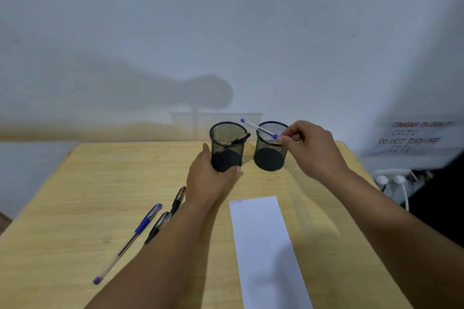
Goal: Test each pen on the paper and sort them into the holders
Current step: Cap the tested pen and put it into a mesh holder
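With the left hand (211, 178) gripping the left holder (228, 146) and the right hand (311, 148) pinching a pen (258, 128) tilted across the right holder (271, 145), it may drop outside.

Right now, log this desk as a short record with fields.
left hand: grips left mesh holder
right hand: pinches blue-capped pen over right mesh holder
left holder contents: one black pen
pens on table: one blue, two black beside the left forearm
paper: faint writing at top
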Demonstrator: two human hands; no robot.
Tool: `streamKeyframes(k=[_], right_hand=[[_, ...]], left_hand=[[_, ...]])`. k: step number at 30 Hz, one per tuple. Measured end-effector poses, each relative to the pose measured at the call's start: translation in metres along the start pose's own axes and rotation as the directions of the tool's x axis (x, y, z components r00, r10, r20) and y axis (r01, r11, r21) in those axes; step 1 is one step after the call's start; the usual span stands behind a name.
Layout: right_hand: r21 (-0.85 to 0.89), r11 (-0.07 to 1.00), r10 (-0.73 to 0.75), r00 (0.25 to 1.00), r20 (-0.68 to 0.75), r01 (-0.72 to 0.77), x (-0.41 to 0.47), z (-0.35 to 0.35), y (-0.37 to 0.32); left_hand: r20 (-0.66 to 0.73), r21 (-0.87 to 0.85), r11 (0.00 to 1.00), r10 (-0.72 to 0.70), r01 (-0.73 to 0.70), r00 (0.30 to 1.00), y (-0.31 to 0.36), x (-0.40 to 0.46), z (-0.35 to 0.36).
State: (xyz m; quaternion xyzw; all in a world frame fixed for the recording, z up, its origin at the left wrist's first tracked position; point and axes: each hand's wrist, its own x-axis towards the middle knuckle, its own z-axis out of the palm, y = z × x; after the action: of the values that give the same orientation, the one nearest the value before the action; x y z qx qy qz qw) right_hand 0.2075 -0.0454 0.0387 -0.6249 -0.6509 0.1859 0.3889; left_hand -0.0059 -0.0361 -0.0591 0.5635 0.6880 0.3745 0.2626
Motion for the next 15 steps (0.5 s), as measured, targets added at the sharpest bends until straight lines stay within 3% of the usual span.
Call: streamKeyframes(k=[3,8,15], right_hand=[[-0.076,0.995,-0.059,0.998,0.010,0.060,0.019,-0.001,-0.007],[-0.202,0.963,-0.151,0.977,0.150,0.180,0.048,0.006,-0.028],[-0.276,0.930,-0.172,0.950,0.262,0.244,0.059,0.034,-0.036]], left_hand=[[-0.025,0.023,0.998,0.062,-0.061,0.998,-0.006,0.003,0.004],[-0.056,-0.010,0.998,0.064,-0.065,0.996,-0.009,0.005,0.007],[-0.077,-0.012,0.996,0.088,-0.089,0.993,-0.010,0.005,0.008]])
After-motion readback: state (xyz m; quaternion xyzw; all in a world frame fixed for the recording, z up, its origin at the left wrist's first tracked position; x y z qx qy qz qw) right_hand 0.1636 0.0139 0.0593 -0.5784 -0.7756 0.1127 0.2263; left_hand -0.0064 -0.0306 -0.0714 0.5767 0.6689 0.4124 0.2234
